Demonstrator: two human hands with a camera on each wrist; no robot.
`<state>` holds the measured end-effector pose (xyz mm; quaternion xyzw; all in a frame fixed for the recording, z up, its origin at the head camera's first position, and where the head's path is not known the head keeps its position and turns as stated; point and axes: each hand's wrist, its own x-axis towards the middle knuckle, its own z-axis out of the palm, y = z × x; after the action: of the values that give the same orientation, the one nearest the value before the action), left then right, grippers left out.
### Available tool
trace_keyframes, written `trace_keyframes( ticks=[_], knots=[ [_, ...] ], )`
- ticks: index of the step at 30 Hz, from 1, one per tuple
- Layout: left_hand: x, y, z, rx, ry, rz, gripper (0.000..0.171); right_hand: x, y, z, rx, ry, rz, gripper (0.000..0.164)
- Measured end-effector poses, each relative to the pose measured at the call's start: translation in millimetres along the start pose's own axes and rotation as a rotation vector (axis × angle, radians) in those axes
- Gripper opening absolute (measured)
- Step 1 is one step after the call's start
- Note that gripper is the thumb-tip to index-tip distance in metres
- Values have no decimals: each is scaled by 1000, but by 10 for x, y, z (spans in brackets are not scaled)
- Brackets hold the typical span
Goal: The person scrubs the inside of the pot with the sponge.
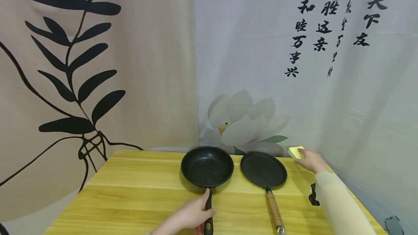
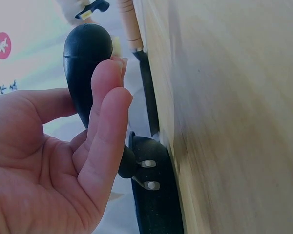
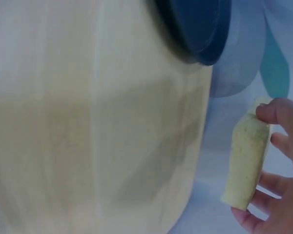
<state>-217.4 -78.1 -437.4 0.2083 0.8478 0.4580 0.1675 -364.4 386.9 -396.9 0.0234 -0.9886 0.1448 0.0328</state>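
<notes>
A deep black frying pan (image 1: 207, 166) rests on the wooden table, its handle pointing to the front. My left hand (image 1: 197, 210) holds that black handle (image 2: 79, 73); in the left wrist view the thumb is on one side and curled fingers are on the other. At the far right corner, my right hand (image 1: 311, 160) pinches a yellow sponge (image 3: 246, 158) between thumb and fingers. The sponge is above the table, near its back edge. Between the two hands lies a flat, shallow black pan (image 1: 263, 169) with a wooden handle (image 1: 273, 209), touched by neither.
The wooden table (image 1: 130, 188) has its back edge near a printed curtain (image 1: 156, 64) with plant drawings and writing. A black strap piece (image 1: 314, 195) shows beside the right sleeve. Another curtain section (image 1: 385, 119) runs along the right side.
</notes>
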Motion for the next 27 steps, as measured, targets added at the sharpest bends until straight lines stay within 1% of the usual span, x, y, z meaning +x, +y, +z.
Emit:
trace_keyframes(
  ticks=[3, 7, 9, 12, 16, 20, 24, 27],
  knots=[
    [0, 2, 9, -6, 3, -11, 76, -32, 93, 58, -5, -4, 20, 67],
    [1, 5, 19, -6, 0, -10, 76, -77, 211, 167, -31, 6, 12, 65],
    [-2, 6, 27, -1, -6, -2, 76, -108, 257, 211, -42, 13, 5, 64],
    [-6, 12, 35, 21, -2, 10, 75, -149, 311, 247, -24, 14, 12, 65],
    [-10, 22, 32, 27, 0, 13, 75, -186, 351, 261, 11, -3, 40, 67],
    [-10, 38, 13, -17, -13, -9, 75, -192, 367, 262, 35, -37, 65, 70],
    [-13, 52, -3, -28, -6, -16, 75, -171, 389, 286, 40, -53, 75, 70],
    [-19, 53, -1, -27, -4, -17, 75, -154, 401, 330, 35, -57, 67, 70]
  ],
)
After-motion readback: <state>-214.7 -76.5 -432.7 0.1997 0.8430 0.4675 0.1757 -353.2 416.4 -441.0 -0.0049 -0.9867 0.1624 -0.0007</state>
